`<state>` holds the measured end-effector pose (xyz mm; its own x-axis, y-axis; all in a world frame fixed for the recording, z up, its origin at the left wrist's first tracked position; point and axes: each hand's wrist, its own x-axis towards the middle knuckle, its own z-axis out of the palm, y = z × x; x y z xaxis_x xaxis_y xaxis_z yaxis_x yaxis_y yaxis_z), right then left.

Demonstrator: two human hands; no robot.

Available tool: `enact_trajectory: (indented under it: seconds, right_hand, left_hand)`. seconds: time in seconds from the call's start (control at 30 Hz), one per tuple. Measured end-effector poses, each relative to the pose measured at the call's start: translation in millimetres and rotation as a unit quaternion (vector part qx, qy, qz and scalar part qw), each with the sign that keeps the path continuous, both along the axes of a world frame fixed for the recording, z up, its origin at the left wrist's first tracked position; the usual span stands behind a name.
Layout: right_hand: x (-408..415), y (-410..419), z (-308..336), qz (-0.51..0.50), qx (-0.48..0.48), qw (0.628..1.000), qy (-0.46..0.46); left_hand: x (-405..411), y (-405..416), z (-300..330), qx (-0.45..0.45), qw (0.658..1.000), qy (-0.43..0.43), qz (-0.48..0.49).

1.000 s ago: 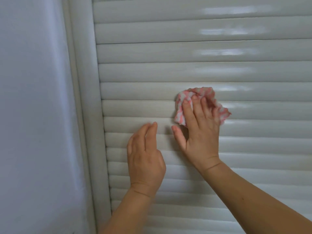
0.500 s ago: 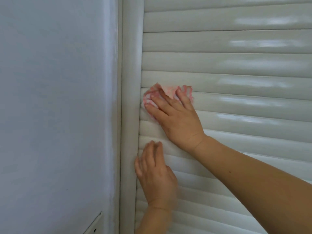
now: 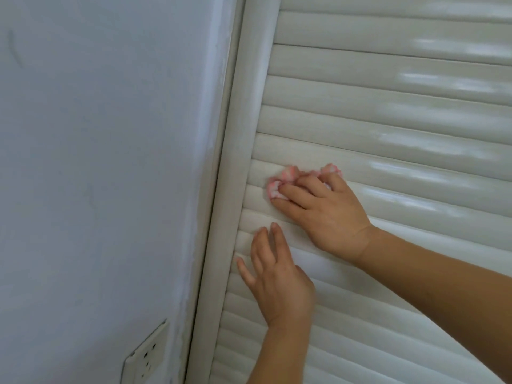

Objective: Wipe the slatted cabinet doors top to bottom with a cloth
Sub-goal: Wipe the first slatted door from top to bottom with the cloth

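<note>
A cream slatted cabinet door (image 3: 388, 112) fills the right of the view. My right hand (image 3: 324, 212) presses a bunched pink-and-white cloth (image 3: 288, 178) against a slat near the door's left edge, fingers curled over the cloth. Most of the cloth is hidden under those fingers. Just below it, my left hand (image 3: 277, 275) lies flat on the slats with straight fingers and holds nothing.
The door's rounded cream frame post (image 3: 235, 189) runs diagonally just left of the cloth. A pale blue-white wall (image 3: 97, 162) takes up the left half. A white wall socket (image 3: 146, 356) sits low on that wall.
My right hand swept the cloth leftward along the slats to the door's left edge. The left hand stayed flat below it. The view shifted and tilted, bringing in the wall and socket.
</note>
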<state>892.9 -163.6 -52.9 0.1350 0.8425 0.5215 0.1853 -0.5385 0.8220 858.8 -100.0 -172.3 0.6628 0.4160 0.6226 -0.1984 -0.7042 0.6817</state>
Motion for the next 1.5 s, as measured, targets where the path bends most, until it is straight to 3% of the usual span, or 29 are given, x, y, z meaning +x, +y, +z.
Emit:
enact_trajectory:
  seconds: [0.27,0.47,0.6,0.87,1.1,1.27,1.4,1.5]
  right_hand:
    - [5,54,3,-0.102,-0.013,0.994,-0.039]
    - [-3,23,7,-0.081,-0.028,0.992,-0.09]
    - [1,48,-2,-0.13,-0.023,0.988,-0.086]
    - [7,51,-4,-0.131,-0.01,0.983,-0.127]
    - [7,42,1,-0.116,-0.018,0.984,-0.135]
    - [11,50,2,-0.142,-0.015,0.979,-0.145]
    - [9,37,5,-0.108,-0.012,0.982,-0.155]
    - [8,39,2,-0.103,-0.005,0.985,-0.14]
  left_hand:
    - [-17,3,14,-0.088,0.99,0.07,-0.09]
    - [-23,10,12,-0.08,0.982,0.123,-0.119]
    - [-22,10,12,-0.098,0.978,0.122,-0.135]
    - [-18,8,9,-0.1,0.978,0.121,-0.137]
    - [-13,-1,2,-0.118,0.988,0.032,-0.098]
    - [-13,2,4,-0.105,0.983,0.085,-0.12]
    - [-8,1,0,-0.083,0.993,0.04,-0.071]
    - [-11,4,3,-0.08,0.987,0.076,-0.118]
